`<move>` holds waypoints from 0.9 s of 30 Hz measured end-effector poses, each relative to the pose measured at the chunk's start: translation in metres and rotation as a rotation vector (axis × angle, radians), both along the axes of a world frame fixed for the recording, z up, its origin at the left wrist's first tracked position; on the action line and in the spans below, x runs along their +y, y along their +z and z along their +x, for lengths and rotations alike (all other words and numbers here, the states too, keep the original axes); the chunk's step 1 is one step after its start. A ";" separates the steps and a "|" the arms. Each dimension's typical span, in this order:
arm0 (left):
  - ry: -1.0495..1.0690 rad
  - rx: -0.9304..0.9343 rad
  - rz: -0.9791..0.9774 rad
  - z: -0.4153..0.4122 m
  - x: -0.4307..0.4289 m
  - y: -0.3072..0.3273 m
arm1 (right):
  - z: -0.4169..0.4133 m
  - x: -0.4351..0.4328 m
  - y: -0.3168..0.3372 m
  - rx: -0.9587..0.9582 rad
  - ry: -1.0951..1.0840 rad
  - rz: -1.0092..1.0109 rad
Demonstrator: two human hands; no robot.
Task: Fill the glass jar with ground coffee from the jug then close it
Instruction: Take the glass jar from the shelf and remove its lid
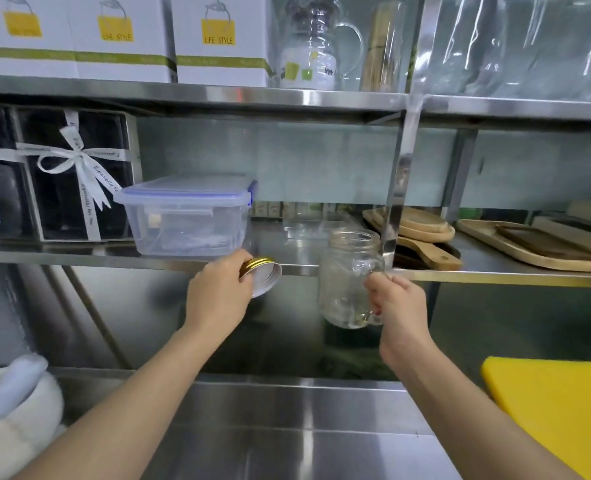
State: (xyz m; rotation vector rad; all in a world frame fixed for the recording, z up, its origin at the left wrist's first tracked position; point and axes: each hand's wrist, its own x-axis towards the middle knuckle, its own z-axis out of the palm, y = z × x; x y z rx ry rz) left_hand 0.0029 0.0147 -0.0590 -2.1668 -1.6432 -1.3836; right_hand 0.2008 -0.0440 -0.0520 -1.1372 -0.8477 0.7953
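An empty clear glass jar (pixel 346 278) with a side handle hangs in the air in front of the middle shelf edge, mouth open and upright. My right hand (pixel 396 308) grips its handle. My left hand (pixel 218 294) holds the jar's gold-rimmed lid (pixel 264 275), tilted so its white inside faces right, a short way left of the jar. No jug of ground coffee shows in this view.
A lidded clear plastic box (pixel 186 220) and ribboned black gift boxes (pixel 72 174) sit on the steel shelf (pixel 495 273); wooden boards (pixel 422 230) lie to the right. On the steel counter (pixel 287 427) are a white mortar with pestle (pixel 13 403) and a yellow cutting board (pixel 557 403).
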 end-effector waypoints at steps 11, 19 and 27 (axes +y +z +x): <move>-0.062 -0.746 -0.610 -0.049 -0.143 -0.066 | 0.019 -0.140 -0.030 0.040 -0.057 -0.066; 0.020 -0.859 -0.763 -0.060 -0.233 -0.101 | 0.034 -0.233 -0.042 0.083 -0.078 -0.071; 0.076 -0.968 -0.976 -0.059 -0.304 -0.155 | 0.044 -0.312 -0.088 0.062 -0.182 -0.211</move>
